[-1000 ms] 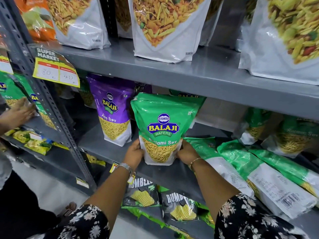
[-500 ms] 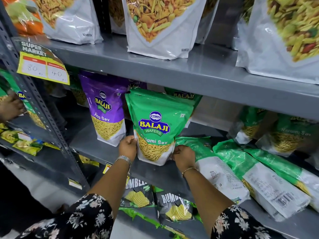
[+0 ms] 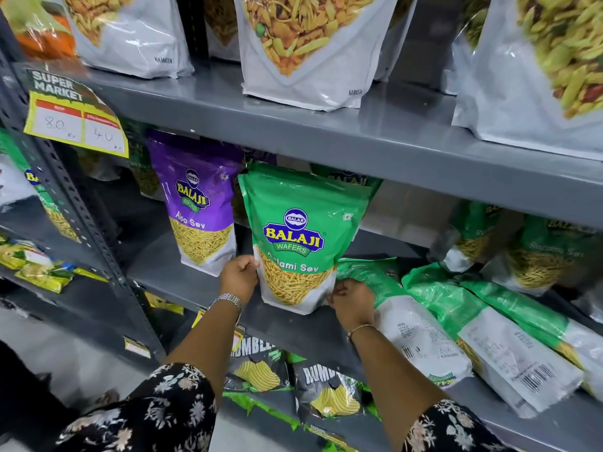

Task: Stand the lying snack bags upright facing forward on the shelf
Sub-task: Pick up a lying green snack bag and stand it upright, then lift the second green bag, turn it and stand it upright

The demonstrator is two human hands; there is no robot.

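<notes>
A green Balaji Ratlami Sev bag (image 3: 300, 236) stands upright, label forward, on the grey middle shelf (image 3: 202, 288). My left hand (image 3: 238, 275) grips its lower left edge and my right hand (image 3: 350, 300) holds its lower right corner. Right of it, three green Ratlami Sev bags lie flat with their backs up: the nearest (image 3: 411, 324), a second (image 3: 489, 340) and a third (image 3: 538, 311). A purple Aloo Sev bag (image 3: 199, 203) stands upright to the left.
More green bags (image 3: 535, 249) lean at the back right of the shelf. Large white namkeen bags (image 3: 303, 47) stand on the shelf above. Black chips packs (image 3: 257, 363) sit on the shelf below. A yellow price tag (image 3: 75, 122) hangs on the upright post at left.
The green bag has settled upright a little further left, beside the purple bag. My hands have slid down to its bottom corners. Another person's hand at far left is gone from view.
</notes>
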